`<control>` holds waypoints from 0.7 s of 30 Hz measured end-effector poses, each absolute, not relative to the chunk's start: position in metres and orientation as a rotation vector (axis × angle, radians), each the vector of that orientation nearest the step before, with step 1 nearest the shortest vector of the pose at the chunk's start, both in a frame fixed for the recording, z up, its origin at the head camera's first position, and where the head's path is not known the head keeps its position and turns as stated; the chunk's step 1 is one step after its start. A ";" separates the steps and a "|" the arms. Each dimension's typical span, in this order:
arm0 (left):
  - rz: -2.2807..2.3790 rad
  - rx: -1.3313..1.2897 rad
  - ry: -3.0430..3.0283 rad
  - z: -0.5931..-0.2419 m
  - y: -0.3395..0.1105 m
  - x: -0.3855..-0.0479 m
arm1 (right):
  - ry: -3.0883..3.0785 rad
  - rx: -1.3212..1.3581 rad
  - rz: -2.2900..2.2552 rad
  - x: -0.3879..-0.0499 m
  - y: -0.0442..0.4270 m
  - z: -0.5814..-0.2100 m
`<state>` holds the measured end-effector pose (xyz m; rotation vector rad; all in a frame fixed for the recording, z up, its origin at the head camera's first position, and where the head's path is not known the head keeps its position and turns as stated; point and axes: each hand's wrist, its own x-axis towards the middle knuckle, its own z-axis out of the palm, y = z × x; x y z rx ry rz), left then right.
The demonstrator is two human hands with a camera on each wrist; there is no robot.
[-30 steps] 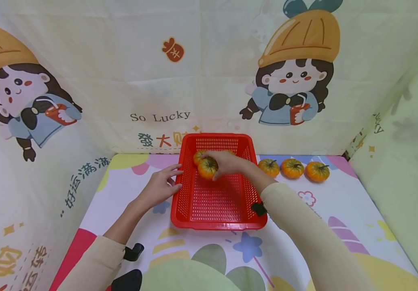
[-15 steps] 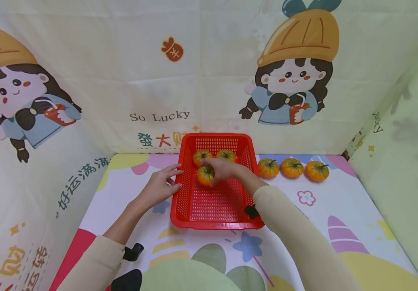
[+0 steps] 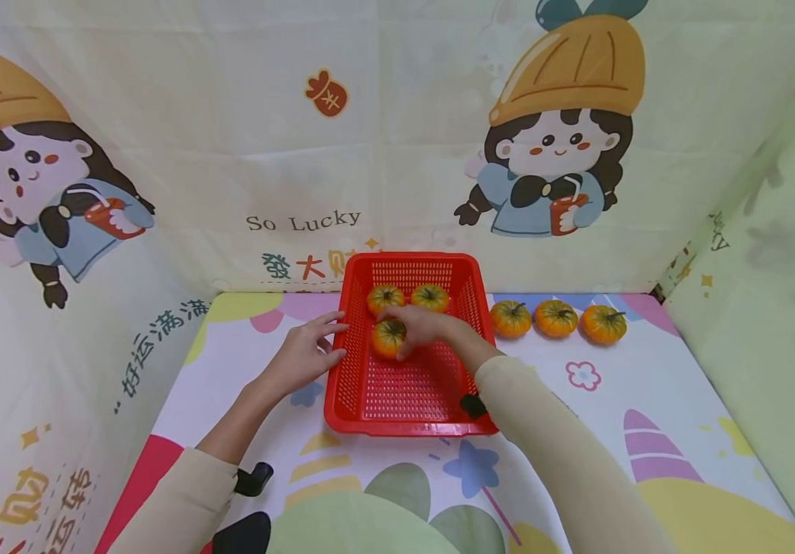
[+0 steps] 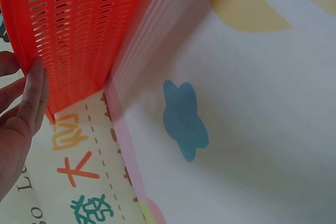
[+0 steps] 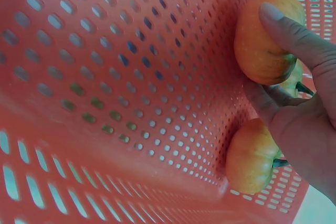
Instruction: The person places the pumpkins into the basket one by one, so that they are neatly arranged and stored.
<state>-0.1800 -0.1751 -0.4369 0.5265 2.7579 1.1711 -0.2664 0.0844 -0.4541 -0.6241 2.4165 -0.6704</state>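
Observation:
Inside a red perforated plastic basket (image 3: 411, 428), my right hand (image 3: 425, 326) grips a small orange pumpkin (image 3: 388, 340) from its right side. The right wrist view shows the thumb on one side of that pumpkin (image 5: 265, 40) and fingers curled beneath. Two more small pumpkins sit at the basket's far end, one on the left (image 3: 385, 298) and one on the right (image 3: 430, 295). My left hand (image 3: 305, 352) rests its fingertips against the basket's left rim, fingers fairly straight. In the left wrist view those fingers (image 4: 32, 93) touch the outer wall.
To the right of the basket, three small pumpkins stand in a row: a near one (image 3: 511, 319), a middle one (image 3: 556, 318) and an outer one (image 3: 603, 325). A patterned cloth (image 3: 328, 508) covers the table. Printed curtains (image 3: 411, 185) rise behind and at both sides.
My right hand has moved the gripped pumpkin slightly toward me and left, uncovering the far-right pumpkin in the basket. The left hand has stayed at the rim.

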 end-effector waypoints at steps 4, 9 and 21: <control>1.175 0.520 2.756 -0.436 -0.175 -0.180 | 2.415 -0.631 -0.680 -0.266 0.082 -0.457; 1.166 0.518 2.756 -0.435 -0.175 -0.181 | 2.406 -0.627 -0.705 -0.265 0.081 -0.460; 1.157 0.520 2.753 -0.435 -0.175 -0.182 | 2.403 -0.646 -0.693 -0.266 0.079 -0.462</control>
